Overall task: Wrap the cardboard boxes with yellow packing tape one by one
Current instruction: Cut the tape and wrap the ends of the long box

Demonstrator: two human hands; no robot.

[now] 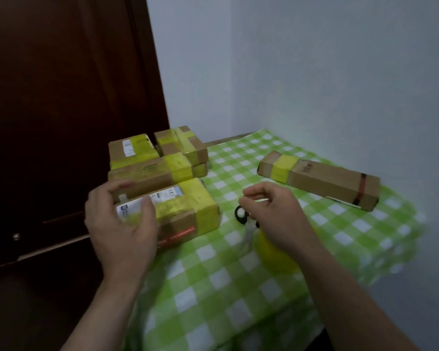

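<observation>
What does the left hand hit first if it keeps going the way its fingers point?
The nearest taped box: the left hand arcs over its labelled end, curved toward it. Blur hides whether they already touch.

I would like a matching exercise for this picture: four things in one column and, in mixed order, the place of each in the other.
Things
1 long box
2 scissors
3 tape roll
4 door

Places
a between the near box and the right hand
b left of the cloth
c alone, far right on the cloth
d partly hidden under the right wrist

Pairs: 1-c, 2-a, 3-d, 4-b
</observation>
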